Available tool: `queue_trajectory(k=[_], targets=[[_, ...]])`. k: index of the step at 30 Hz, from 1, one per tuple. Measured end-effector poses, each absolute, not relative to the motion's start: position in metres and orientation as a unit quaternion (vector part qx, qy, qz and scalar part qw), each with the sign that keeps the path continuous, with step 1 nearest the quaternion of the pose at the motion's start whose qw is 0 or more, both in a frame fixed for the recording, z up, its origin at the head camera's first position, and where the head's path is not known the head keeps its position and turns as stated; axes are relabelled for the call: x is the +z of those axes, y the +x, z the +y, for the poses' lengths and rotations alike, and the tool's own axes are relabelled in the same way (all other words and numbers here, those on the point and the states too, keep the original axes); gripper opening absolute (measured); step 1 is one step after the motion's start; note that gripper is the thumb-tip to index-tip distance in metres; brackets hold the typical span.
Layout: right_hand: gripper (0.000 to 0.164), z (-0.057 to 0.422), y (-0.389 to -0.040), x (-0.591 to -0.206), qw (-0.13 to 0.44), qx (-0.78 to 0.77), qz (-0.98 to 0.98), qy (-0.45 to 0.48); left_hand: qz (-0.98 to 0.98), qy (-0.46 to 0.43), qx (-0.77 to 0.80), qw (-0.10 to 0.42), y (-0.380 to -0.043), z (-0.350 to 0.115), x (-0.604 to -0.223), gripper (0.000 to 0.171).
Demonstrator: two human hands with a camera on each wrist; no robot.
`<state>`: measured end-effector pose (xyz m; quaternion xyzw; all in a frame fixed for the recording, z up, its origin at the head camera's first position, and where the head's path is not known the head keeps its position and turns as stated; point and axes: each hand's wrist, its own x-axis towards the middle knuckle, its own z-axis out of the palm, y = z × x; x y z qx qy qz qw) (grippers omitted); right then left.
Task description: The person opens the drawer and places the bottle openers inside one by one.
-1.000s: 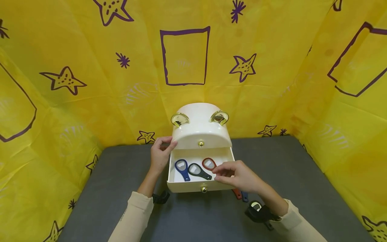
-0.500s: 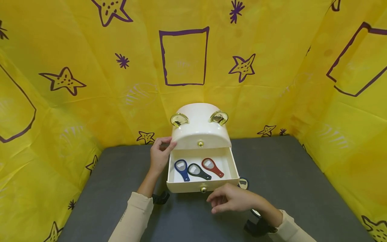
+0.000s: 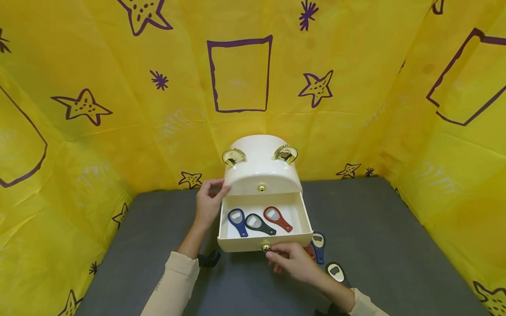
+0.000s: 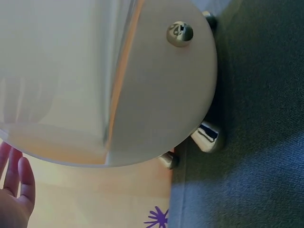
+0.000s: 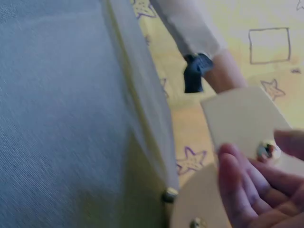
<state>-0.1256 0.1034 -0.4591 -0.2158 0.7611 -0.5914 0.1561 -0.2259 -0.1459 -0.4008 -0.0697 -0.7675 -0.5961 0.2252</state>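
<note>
Left hand: the person's left hand [image 3: 209,199] is at the left side of the white box [image 3: 262,169]. Thumb and fingers are apart, with a gap between them, and the tips touch the box.
Right hand: the right hand [image 3: 294,263] is at the front of the drawer [image 3: 243,245], by its gold knob [image 3: 266,248]. The fingers bend, and the thumb is apart from them, with the knob between. I can't tell if they squeeze it.
Drawer: pulled out to the near side, under the box's top part.
In the drawer: a blue opener [image 3: 238,223] on the left, a black opener [image 3: 260,224] next to it, and a red opener [image 3: 278,219] on the right. All lie flat.
Right of the drawer: another blue opener [image 3: 318,248], a bit of something red [image 3: 310,251], and, nearer, a dark opener [image 3: 336,272] partly behind the arm.
Under it all: a grey worktop [image 3: 395,245].
Far side: yellow cloth [image 3: 178,96] with purple stars.
</note>
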Motion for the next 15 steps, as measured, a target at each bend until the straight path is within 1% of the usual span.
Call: queue_trajectory(k=[5,9,15], targets=[[0.026,0.095,-0.122,-0.462,0.127,-0.62,0.752,-0.181,-0.78,-0.091,-0.574,0.231,-0.224,-0.146,-0.399,0.035],[0.028,0.092,-0.123,-0.461,0.106,-0.624,0.758,-0.156,-0.79,-0.1,-0.559,0.23,-0.223,-0.147,-0.397,0.033],[0.028,0.085,-0.137,-0.464,0.086,-0.639,0.754,-0.126,-0.79,-0.114,-0.556,0.232,-0.223,-0.147,-0.394,0.031]])
